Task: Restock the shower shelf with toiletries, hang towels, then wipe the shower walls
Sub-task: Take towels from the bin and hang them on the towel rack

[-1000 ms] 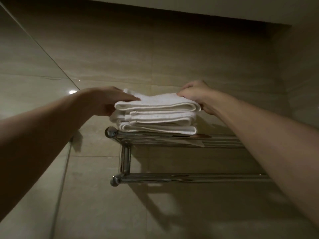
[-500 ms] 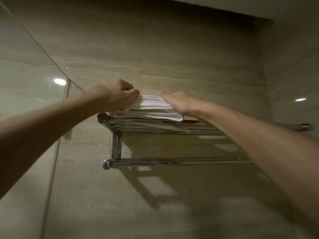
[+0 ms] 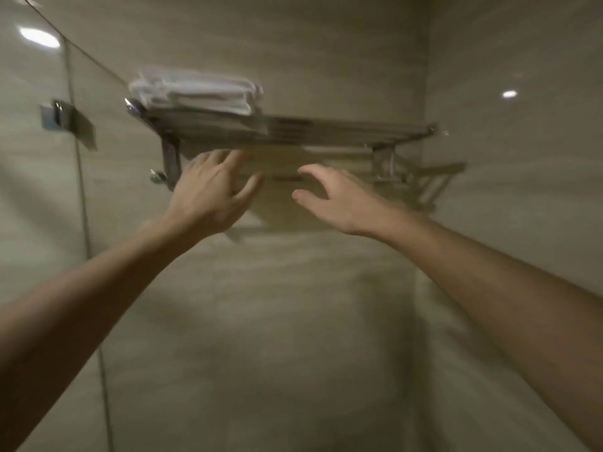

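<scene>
So the stack of folded white towels (image 3: 195,93) was sitting on top of the chrome rack (image 3: 342,130), pushed up to the rack's left end. The rest of the rack's top ran off to the right toward the corner of the wall.

Both hands were lower than the rack's top, out in front of the rack's lower bar (image 3: 282,178). The left hand (image 3: 208,194) was under the towel end of the rack, fingers spread and pointing up, gripping nothing. The right hand (image 3: 336,200) was under the middle of the rack, fingers loosely curved, thumb out, also holding nothing. The two hands were near each other but not touching.

The whole shot was pretty smeared, so there was no telling whether any fingertip was actually on the lower bar or just in front of it.

Left of the rack there was a glass panel (image 3: 32,223) with a shiny metal clamp (image 3: 60,117) on its edge, about level with the rack. Beige wall tile (image 3: 293,321) ran behind and below the rack.
</scene>
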